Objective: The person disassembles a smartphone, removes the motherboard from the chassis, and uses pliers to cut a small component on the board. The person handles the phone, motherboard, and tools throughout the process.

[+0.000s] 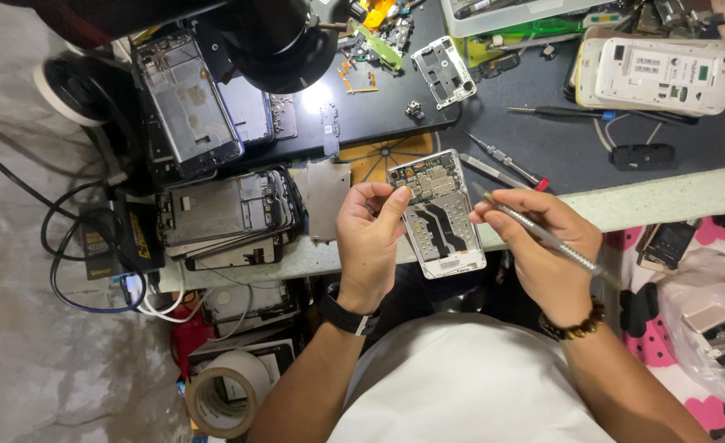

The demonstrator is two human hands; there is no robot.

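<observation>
Head view, looking down: the person's left hand [368, 238] grips an opened white phone [438, 215], fingers closed on its left edge, holding it just above the near edge of the desk [658, 201]. The right hand [535, 246] pinches metal tweezers [543, 234], tips close to the phone's right side. Stacked phone frames [227, 215] lie to the left; a tape roll [224, 394] sits below.

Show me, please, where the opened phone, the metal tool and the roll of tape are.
opened phone [440, 215], head view, on its exposed middle frame.
metal tool [543, 236], head view, on its shaft, in the right hand.
roll of tape [229, 392], head view, on its outer band.
</observation>
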